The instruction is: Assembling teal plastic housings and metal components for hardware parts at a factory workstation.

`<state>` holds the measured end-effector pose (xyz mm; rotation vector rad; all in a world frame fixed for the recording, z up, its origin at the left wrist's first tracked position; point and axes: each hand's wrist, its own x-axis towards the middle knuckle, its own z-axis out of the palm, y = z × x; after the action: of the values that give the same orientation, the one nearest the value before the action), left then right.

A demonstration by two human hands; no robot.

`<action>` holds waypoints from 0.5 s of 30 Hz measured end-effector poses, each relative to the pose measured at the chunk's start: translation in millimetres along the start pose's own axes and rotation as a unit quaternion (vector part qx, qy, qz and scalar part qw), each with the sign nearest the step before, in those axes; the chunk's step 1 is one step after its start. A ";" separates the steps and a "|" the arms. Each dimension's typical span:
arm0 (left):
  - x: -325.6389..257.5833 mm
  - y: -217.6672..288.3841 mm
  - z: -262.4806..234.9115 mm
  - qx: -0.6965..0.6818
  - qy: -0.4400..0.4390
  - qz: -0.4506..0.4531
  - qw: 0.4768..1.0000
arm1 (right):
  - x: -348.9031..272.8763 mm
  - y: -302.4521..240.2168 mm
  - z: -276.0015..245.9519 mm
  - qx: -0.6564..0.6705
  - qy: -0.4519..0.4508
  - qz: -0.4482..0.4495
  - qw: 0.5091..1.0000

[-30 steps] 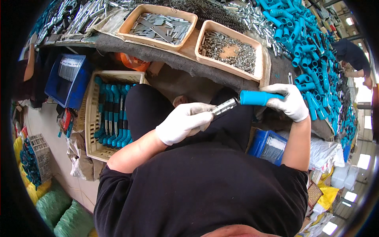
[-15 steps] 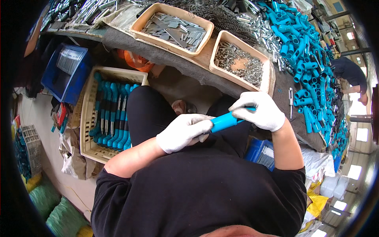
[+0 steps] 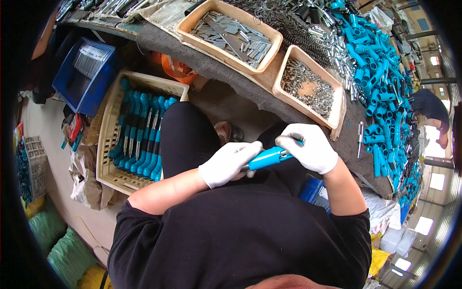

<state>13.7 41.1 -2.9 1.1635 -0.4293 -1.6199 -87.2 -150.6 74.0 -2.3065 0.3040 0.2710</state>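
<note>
Both gloved hands meet mid-frame: left hand (image 3: 230,163) and right hand (image 3: 308,148) each clamped on one blue tool handle (image 3: 266,158), bracing it over the lap.

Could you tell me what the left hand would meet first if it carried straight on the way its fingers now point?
Probably the right hand: the left hand points along the blue handle that both hold, and the right grips its far end. Depth looks shared.

- The desk (image 3: 250,91), felt-covered, carries two tan trays (image 3: 230,34) of metal parts, loose springs (image 3: 288,24) and a heap of blue handles (image 3: 380,82).
- The floor (image 3: 48,139) holds a cream crate (image 3: 108,159).
</note>
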 end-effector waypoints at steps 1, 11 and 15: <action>-0.3 0.8 -1.2 -0.003 0.002 0.000 1.000 | 3.3 -0.5 2.0 0.000 -0.003 0.000 1.000; -8.5 -2.8 -20.7 -0.203 -0.110 0.029 0.972 | 35.9 -7.1 30.5 0.041 0.045 -0.099 0.993; -12.4 -6.4 -25.9 -0.255 -0.075 0.063 0.962 | 59.1 -18.7 24.7 0.039 0.010 -0.111 0.993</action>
<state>31.9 61.4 -13.9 0.6157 -0.1590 -1.5859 -28.0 -127.9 53.1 -2.2432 0.0650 0.1213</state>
